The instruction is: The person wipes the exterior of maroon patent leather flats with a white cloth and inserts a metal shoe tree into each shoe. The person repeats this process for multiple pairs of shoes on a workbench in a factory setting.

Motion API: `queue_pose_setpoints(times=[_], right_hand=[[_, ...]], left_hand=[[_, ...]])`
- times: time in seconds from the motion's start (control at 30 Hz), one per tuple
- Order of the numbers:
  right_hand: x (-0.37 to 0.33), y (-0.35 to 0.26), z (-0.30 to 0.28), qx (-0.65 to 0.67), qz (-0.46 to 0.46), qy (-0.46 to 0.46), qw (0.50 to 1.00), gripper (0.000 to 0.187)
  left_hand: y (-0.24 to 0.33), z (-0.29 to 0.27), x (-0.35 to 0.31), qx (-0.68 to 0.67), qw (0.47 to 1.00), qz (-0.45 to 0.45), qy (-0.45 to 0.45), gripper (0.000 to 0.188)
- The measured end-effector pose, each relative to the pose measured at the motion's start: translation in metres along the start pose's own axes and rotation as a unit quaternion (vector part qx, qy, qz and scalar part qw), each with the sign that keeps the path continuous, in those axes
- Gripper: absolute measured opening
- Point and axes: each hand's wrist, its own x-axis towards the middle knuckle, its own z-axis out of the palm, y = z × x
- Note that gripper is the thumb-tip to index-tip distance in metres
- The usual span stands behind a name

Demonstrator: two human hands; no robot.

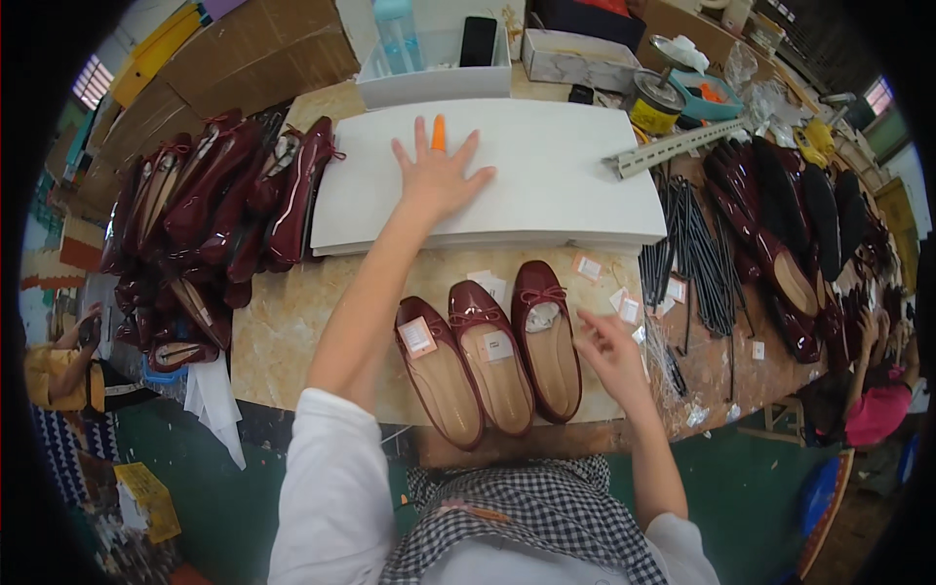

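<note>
My left hand (436, 180) lies flat with fingers spread on a stack of white paper sheets (546, 175); an orange finger cot (439, 133) covers one fingertip. Three dark red patent ballet flats with bows stand side by side in front of me. The left flat (444, 380) and the middle flat (507, 380) each have a paper tag lying on them. Crumpled white paper fills the toe of the right flat (548, 341). Just right of that shoe, my right hand (612, 359) is loosely bent with thumb and fingers apart, and nothing shows in it.
Piled dark red flats (210, 205) crowd the table's left side, and more flats (790, 278) lie at the right. Thin black rods (697, 263) and loose tags (588, 266) lie beside the paper. Behind stand a white box (434, 83) and a tin (655, 102). People work at both sides.
</note>
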Motion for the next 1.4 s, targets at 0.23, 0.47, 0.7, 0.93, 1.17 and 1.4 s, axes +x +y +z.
queue_pose_setpoints(times=[0.23, 0.47, 0.7, 0.93, 1.17, 1.4], right_hand=[[-0.022, -0.022, 0.004, 0.245, 0.058, 0.079, 0.965, 0.060], [-0.045, -0.020, 0.042, 0.617, 0.292, -0.075, 0.727, 0.051], [-0.015, -0.107, 0.037, 0.121, -0.092, -0.099, 0.983, 0.064], [0.042, -0.036, 0.035, 0.256, 0.115, -0.011, 0.960, 0.044], [0.028, -0.042, 0.099, -0.362, -0.211, -0.101, 0.902, 0.022], [0.048, -0.047, 0.078, -0.157, -0.161, -0.180, 0.958, 0.048]], left_hand=[[0.054, -0.021, -0.042, -0.206, 0.978, 0.035, -0.004, 0.017], [0.104, -0.112, -0.163, -0.533, 0.822, 0.167, 0.106, 0.019], [0.089, -0.085, -0.181, -0.514, 0.837, -0.165, 0.084, 0.025], [0.072, -0.057, -0.201, -0.441, 0.874, -0.092, -0.181, 0.048], [0.125, -0.056, -0.264, -0.221, 0.953, 0.078, -0.189, 0.066], [0.126, -0.056, -0.264, -0.178, 0.959, 0.105, -0.192, 0.069]])
